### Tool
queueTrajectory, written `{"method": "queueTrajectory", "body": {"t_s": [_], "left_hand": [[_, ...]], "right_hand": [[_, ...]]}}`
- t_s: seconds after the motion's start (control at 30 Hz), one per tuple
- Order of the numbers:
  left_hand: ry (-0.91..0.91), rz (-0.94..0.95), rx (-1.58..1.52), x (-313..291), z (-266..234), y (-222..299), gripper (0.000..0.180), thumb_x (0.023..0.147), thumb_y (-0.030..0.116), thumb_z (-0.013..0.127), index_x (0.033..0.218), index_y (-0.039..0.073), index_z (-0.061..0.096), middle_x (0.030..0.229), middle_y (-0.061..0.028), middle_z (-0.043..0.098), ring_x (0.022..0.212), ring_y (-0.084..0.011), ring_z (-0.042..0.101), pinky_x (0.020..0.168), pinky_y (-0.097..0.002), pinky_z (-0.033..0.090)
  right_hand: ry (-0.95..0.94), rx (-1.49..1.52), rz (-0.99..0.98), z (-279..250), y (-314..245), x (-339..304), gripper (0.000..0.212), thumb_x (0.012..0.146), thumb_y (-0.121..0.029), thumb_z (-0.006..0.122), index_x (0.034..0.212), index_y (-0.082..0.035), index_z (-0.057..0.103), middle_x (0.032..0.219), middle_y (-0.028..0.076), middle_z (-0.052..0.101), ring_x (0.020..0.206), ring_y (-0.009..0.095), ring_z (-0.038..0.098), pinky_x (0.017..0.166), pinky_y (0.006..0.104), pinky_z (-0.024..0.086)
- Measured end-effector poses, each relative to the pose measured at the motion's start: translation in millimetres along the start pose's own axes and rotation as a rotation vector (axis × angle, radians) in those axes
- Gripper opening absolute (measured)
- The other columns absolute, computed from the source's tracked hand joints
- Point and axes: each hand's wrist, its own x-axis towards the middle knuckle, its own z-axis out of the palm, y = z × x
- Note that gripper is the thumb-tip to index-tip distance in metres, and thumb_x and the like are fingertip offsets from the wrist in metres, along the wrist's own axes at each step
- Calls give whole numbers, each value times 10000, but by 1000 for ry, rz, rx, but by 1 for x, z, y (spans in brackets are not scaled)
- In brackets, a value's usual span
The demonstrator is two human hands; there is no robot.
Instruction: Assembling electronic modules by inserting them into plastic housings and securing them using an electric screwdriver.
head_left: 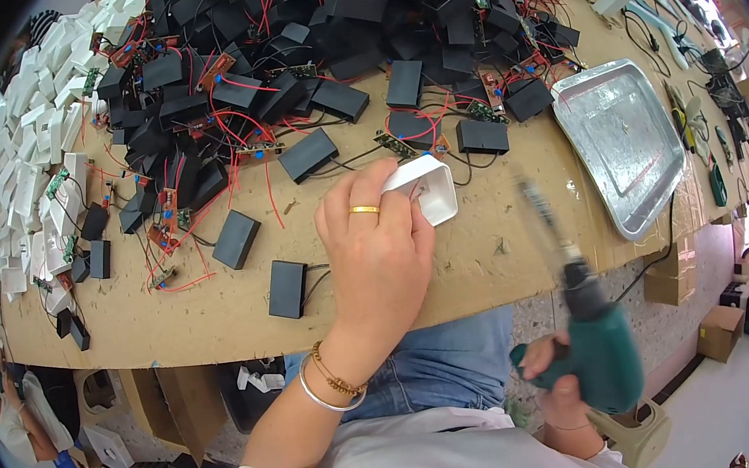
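Observation:
My left hand (375, 234) is closed around a small white plastic box (437, 196), its open side turned to the right. The box is held over the table near its front edge; a bit of red shows inside it. In my right hand (553, 376) is a green power drill (605, 360), gripped by its handle. Its bit (540, 214) points toward the far side of the table, apart from the box and blurred by motion. A black box (288, 289) with a cable lies just left of my left wrist.
Black boxes with cables and circuit boards (355, 2) are heaped across the back. White plastic cases (32, 108) pile up on the left. To the right sits a metal tray (621, 147), with pliers (681, 121) beyond it. A cardboard box (669, 274) stands below the table edge.

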Motion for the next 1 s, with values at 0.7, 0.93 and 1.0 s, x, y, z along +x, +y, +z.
{"method": "queueTrajectory", "body": {"t_s": [0.7,0.93,1.0], "left_hand": [[-334,53,33,14,-42,-5,765,688,142,797,1333,1,412,1193,-198,532,1023,-369,550,847,-441,463],[-408,-170,-66,8,-61,-9,711,713,154,758,1320,3,419,1151,-230,545,967,-380,585,783,-425,509],[-274,-147,-128,17,-75,-15,723,703,160,762,1321,9,418,1153,-220,543,968,-359,592,784,-407,514]], "right_hand": [[475,-1272,-427,-49,-42,132,358,824,-110,675,1162,-26,593,1122,150,625,1068,312,578,928,401,441],[234,-973,-533,16,17,119,324,822,-108,687,1124,-26,600,1088,137,619,1047,285,575,943,379,430],[223,-955,-421,18,24,115,335,818,-110,691,1127,-21,597,1073,139,616,1023,296,572,938,390,425]]}}
